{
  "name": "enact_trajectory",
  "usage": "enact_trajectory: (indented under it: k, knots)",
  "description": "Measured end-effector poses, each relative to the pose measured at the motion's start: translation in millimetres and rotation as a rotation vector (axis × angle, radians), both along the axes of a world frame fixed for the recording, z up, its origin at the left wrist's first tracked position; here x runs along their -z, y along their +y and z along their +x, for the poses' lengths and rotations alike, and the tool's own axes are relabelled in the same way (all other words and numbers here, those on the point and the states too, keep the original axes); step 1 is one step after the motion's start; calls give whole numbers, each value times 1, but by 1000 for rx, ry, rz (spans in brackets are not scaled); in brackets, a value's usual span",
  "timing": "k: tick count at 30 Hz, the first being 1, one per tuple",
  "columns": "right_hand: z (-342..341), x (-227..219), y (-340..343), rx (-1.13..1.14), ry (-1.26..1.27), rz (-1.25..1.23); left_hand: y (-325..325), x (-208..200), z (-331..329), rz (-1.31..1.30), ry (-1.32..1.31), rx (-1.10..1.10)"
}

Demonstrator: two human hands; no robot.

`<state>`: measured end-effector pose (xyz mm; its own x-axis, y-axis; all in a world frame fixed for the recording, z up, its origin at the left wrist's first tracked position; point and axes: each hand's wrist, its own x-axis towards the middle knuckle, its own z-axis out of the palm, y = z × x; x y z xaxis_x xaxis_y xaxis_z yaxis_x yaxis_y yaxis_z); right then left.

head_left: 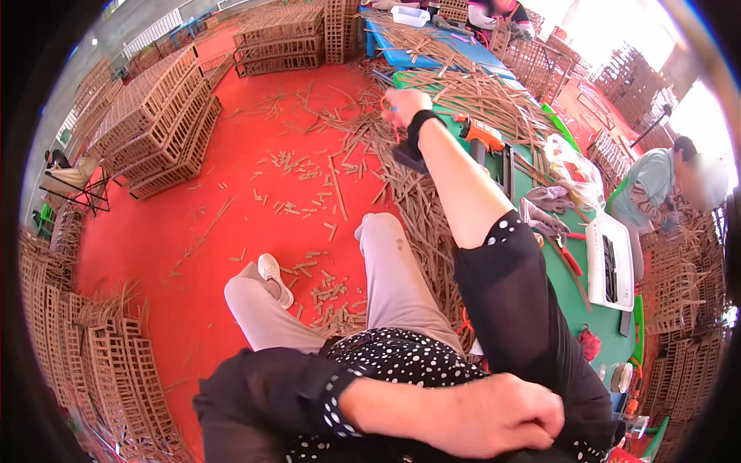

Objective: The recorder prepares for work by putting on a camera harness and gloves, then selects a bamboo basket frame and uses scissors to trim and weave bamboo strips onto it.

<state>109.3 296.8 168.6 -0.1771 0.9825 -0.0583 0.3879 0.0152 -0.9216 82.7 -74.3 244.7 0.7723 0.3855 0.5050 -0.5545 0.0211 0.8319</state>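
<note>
My right arm reaches forward to the table's left edge, where my right hand [407,106] is closed. A bit of red and blue shows at its fingers, too small to name. My left forearm crosses my lap, and my left hand [502,415] is curled closed at the lower right; anything inside it is hidden. Right of my right wrist lies an orange and black power tool [484,136], beside a heap of thin brown strips [471,96]. More brown strips [421,204] hang or lie along the table's left side, beside my right knee.
On the green table [575,297] are grey gloves [546,207], red-handled pliers [570,256], a clear plastic bag [573,166] and a white tray [598,270]. Offcuts [297,185] litter the red floor. Brown lattice frames [158,116] stand stacked at left. A person [656,181] works at right.
</note>
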Motion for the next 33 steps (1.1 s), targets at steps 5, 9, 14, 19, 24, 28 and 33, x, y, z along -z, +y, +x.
enact_trajectory:
  k: [5, 9, 14, 19, 24, 28, 33]
  knots:
    - [12, -48, 14, 218, 1024, -82, 51, 54, -32, -237, 578, -448]
    - [-1, -54, 8, 287, 708, 22, 110, 45, -41, 181, 404, -1197]
    - [-14, -49, -1, 306, 556, 103, 82, 31, -29, 837, 225, -1160]
    - [-11, -44, -1, 317, 574, 131, 46, 48, -21, 296, 285, -842]
    - [-17, -36, -5, 263, 434, 148, 66, 36, -15, -328, 429, -707]
    - [-28, -19, -9, 209, 38, 382, 85, 22, -15, -24, 619, -857]
    - [-34, 4, -14, 144, -176, 553, 96, 19, -23, -274, 156, -710]
